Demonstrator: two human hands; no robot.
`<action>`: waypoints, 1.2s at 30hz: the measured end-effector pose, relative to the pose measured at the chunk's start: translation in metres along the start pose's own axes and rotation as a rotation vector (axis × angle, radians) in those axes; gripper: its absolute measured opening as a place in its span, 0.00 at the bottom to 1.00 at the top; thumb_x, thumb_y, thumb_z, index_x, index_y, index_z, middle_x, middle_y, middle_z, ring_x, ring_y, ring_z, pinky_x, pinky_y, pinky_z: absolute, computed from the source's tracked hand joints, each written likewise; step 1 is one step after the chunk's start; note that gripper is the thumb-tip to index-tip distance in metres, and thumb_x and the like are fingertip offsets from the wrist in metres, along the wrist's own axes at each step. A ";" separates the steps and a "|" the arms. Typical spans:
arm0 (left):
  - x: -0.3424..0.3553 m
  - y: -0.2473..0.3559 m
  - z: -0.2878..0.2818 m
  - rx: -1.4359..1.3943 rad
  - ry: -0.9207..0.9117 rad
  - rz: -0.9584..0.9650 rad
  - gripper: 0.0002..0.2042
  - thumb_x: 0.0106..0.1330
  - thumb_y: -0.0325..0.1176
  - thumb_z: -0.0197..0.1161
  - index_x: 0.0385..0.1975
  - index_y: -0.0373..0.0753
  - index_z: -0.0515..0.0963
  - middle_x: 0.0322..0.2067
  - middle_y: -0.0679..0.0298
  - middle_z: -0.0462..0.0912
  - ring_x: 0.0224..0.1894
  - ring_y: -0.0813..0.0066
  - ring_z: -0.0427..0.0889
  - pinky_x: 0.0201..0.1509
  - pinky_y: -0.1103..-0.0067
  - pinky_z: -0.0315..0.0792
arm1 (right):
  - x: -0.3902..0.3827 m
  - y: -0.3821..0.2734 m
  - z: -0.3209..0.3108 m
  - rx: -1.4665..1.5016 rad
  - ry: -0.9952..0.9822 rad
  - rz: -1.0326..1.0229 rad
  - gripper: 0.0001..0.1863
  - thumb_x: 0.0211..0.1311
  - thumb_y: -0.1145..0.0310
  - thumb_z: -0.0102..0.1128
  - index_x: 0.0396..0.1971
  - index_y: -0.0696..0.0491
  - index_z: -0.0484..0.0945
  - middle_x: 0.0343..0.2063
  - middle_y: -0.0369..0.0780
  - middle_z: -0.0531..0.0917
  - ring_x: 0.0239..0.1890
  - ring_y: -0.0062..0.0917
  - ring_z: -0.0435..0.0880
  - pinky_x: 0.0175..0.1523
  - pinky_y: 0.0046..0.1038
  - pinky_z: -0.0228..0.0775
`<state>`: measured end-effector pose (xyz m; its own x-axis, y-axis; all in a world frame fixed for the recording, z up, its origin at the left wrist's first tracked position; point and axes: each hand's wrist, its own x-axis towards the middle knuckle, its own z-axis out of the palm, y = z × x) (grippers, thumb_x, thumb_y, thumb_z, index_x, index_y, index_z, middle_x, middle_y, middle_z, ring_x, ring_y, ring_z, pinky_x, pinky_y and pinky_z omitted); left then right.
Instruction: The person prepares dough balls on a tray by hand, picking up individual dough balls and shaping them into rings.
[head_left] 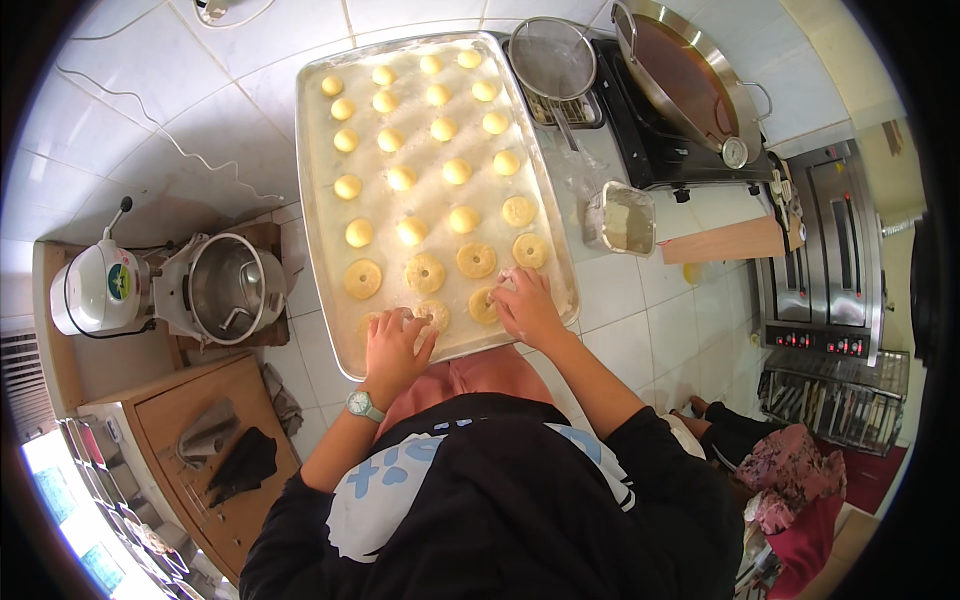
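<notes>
A large metal tray dusted with flour lies in front of me, bearing rows of pale yellow dough balls. Near its front are flattened dough rings, such as one with a small hole. My left hand, fingers bent and apart, rests over the front-left dough; it partly covers a dough ring and another piece at the corner. My right hand curls at the right over a dough ring, its fingertips on the ring's edge and centre. Flour whitens the fingertips of both hands.
Left of the tray stands a stand mixer with a steel bowl. At right are a strainer, a flour tub, a pan of brown liquid on a stove, a wooden board and an oven. Another person is lower right.
</notes>
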<state>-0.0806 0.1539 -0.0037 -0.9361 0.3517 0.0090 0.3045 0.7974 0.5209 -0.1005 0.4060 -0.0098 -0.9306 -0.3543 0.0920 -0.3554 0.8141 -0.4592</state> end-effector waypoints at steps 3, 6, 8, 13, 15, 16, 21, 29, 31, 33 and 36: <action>-0.006 -0.002 0.005 0.036 0.051 0.048 0.13 0.56 0.41 0.61 0.38 0.41 0.78 0.39 0.56 0.74 0.44 0.58 0.72 0.48 0.66 0.63 | -0.009 -0.010 -0.001 -0.012 -0.028 0.023 0.11 0.47 0.70 0.56 0.33 0.48 0.79 0.42 0.40 0.73 0.48 0.33 0.68 0.49 0.36 0.56; -0.003 -0.002 0.007 0.041 0.068 0.060 0.13 0.56 0.41 0.61 0.37 0.42 0.78 0.39 0.56 0.74 0.44 0.58 0.72 0.49 0.65 0.63 | -0.011 -0.009 0.004 -0.044 -0.001 0.019 0.10 0.46 0.70 0.56 0.33 0.48 0.79 0.42 0.40 0.73 0.48 0.33 0.68 0.49 0.37 0.56; -0.003 -0.003 0.006 0.026 0.072 0.062 0.12 0.56 0.41 0.61 0.37 0.42 0.79 0.39 0.56 0.74 0.44 0.58 0.72 0.49 0.65 0.63 | -0.013 -0.010 0.007 -0.057 0.009 0.022 0.11 0.46 0.71 0.56 0.33 0.48 0.79 0.42 0.40 0.72 0.48 0.33 0.68 0.49 0.37 0.56; -0.005 0.000 0.004 0.055 -0.004 0.058 0.14 0.57 0.42 0.60 0.39 0.42 0.79 0.43 0.55 0.74 0.48 0.57 0.71 0.51 0.64 0.63 | -0.020 -0.011 0.012 -0.058 0.003 0.058 0.11 0.46 0.72 0.56 0.32 0.48 0.78 0.42 0.41 0.72 0.48 0.35 0.68 0.50 0.37 0.56; -0.006 -0.002 0.005 0.054 0.006 0.066 0.16 0.57 0.43 0.60 0.41 0.42 0.78 0.43 0.55 0.73 0.48 0.57 0.71 0.52 0.64 0.62 | -0.021 -0.010 0.013 -0.020 0.036 0.044 0.11 0.45 0.72 0.55 0.33 0.49 0.78 0.42 0.42 0.72 0.48 0.36 0.68 0.51 0.38 0.56; -0.006 -0.004 0.006 0.052 0.013 0.070 0.17 0.57 0.44 0.60 0.42 0.42 0.77 0.44 0.55 0.73 0.48 0.57 0.71 0.53 0.64 0.62 | -0.020 -0.009 0.011 -0.022 0.041 0.044 0.11 0.45 0.72 0.55 0.33 0.49 0.78 0.42 0.42 0.72 0.48 0.36 0.68 0.51 0.38 0.56; 0.007 -0.033 -0.002 0.182 0.224 -0.158 0.21 0.58 0.43 0.59 0.49 0.39 0.70 0.48 0.50 0.68 0.51 0.52 0.67 0.55 0.61 0.60 | -0.012 0.024 -0.006 -0.147 0.262 0.233 0.16 0.45 0.72 0.55 0.38 0.50 0.75 0.43 0.43 0.71 0.50 0.37 0.66 0.51 0.39 0.56; 0.017 -0.053 -0.007 0.306 0.184 -0.252 0.24 0.61 0.44 0.57 0.53 0.37 0.66 0.52 0.49 0.65 0.52 0.51 0.65 0.57 0.62 0.60 | 0.006 0.037 -0.013 -0.281 0.207 0.261 0.16 0.47 0.71 0.55 0.40 0.51 0.75 0.45 0.43 0.71 0.51 0.36 0.65 0.52 0.40 0.55; 0.018 -0.056 -0.005 0.310 0.151 -0.219 0.23 0.61 0.43 0.57 0.52 0.37 0.68 0.52 0.50 0.65 0.52 0.51 0.65 0.57 0.62 0.60 | 0.009 0.039 -0.012 -0.261 0.202 0.259 0.15 0.47 0.71 0.54 0.40 0.51 0.75 0.45 0.43 0.71 0.51 0.36 0.65 0.52 0.40 0.54; 0.014 -0.059 -0.002 0.300 0.167 -0.223 0.22 0.60 0.43 0.57 0.52 0.38 0.69 0.52 0.50 0.65 0.52 0.51 0.65 0.57 0.62 0.61 | 0.011 0.041 -0.010 -0.245 0.225 0.256 0.15 0.47 0.72 0.54 0.40 0.51 0.75 0.45 0.43 0.71 0.51 0.36 0.65 0.53 0.41 0.54; 0.014 -0.054 -0.004 0.290 0.171 -0.228 0.21 0.60 0.43 0.57 0.50 0.38 0.70 0.52 0.50 0.66 0.52 0.50 0.65 0.57 0.62 0.61 | 0.013 0.043 -0.010 -0.243 0.243 0.234 0.16 0.48 0.72 0.54 0.40 0.53 0.75 0.44 0.43 0.71 0.51 0.37 0.66 0.52 0.40 0.56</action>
<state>-0.1107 0.1136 -0.0289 -0.9938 0.0822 0.0755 0.0994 0.9595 0.2637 -0.1290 0.4407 -0.0189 -0.9720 -0.0510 0.2295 -0.1146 0.9551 -0.2731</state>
